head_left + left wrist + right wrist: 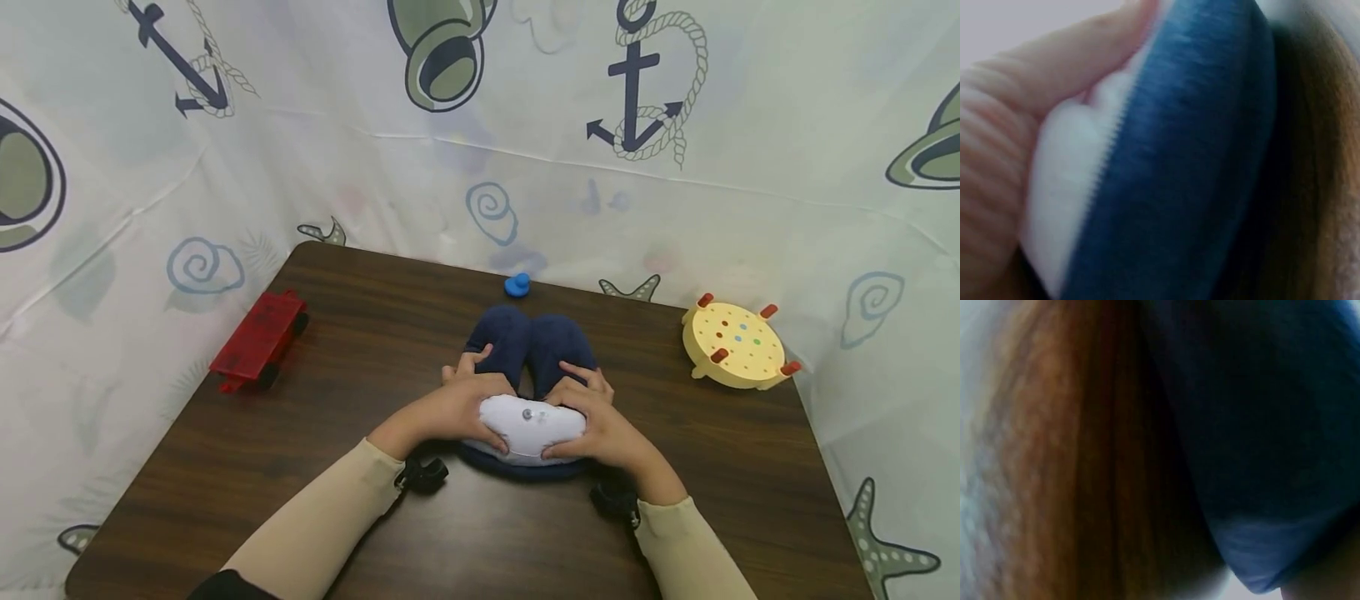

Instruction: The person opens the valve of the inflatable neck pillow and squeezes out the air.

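A navy U-shaped neck pillow (501,335) lies on the brown table with its two arms toward the back wall. At its near, curved end the cover is parted, and a white inner part (525,429) with a small grey round spot bulges out. My left hand (463,408) grips the left side, thumb on the white part and fingers over the navy fabric. On the right side, my right hand (600,417) holds it likewise. Zipper teeth edge the navy cover (1179,150) in the left wrist view. The right wrist view has dark navy fabric (1272,425) above the wood.
A red toy cart (261,342) with black wheels stands at the table's left edge. Behind the pillow is a small blue knobbed piece (517,285). To the right, a round yellow dotted toy (738,342) has red-tipped pegs. A patterned curtain (360,175) hangs behind.
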Tool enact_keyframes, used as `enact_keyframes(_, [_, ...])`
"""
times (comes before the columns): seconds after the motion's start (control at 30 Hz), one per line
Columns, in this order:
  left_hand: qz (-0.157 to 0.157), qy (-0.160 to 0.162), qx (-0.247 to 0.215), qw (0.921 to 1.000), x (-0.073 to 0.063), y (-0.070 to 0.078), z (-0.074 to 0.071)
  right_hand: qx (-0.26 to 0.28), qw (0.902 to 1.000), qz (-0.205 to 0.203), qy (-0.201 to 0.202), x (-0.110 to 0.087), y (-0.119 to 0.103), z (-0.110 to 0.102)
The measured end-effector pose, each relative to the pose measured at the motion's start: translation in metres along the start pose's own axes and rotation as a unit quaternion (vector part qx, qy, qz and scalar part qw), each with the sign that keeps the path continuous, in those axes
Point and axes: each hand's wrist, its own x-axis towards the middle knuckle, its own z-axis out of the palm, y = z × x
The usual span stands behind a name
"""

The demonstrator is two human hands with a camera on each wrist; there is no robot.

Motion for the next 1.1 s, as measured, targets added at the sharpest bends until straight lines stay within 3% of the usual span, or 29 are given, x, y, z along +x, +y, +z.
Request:
enact_keyframes(0.13, [-0.044, -0.039, -0.002, 0.9983, -0.0043, -0.0017, 0.0026, -0.028, 0.9982, 0.030, -0.044, -0.0018, 0.0028, -0.0016])
enact_keyframes(0.23, [-0.017, -0.013, 0.014, 0.9997, -0.0053, -0.0014, 0.0031, -0.035, 0.9984, 0.029, -0.034, -0.0008, 0.0015, 0.0000])
enact_keyframes(0.33, [0.026, 0.029, 0.029, 0.9988, -0.0038, -0.0005, 0.0036, -0.018, 0.9998, 0.003, 0.005, 0.0005, -0.0022, 0.0024])
enact_keyframes(0.4, [0.042, 0.038, 0.031, 0.9979, -0.0025, 0.0010, 0.0035, 0.001, 0.9994, -0.020, 0.028, 0.0015, -0.0035, 0.0038])
enact_keyframes(0.67, [0.049, 0.040, 0.025, 0.9977, 0.0001, 0.0056, 0.0009, 0.029, 0.9964, -0.055, 0.058, 0.0012, -0.0046, 0.0050])
enact_keyframes(0.97, [0.066, 0.031, 0.008, 0.9973, 0.0033, 0.0009, -0.0001, 0.029, 0.9989, -0.020, 0.031, 0.0002, -0.0003, 0.0029])
enact_keyframes(1.1, [0.059, 0.028, -0.011, 0.9978, 0.0043, -0.0028, 0.0007, 0.020, 0.9997, -0.005, 0.016, -0.0001, 0.0011, 0.0035])
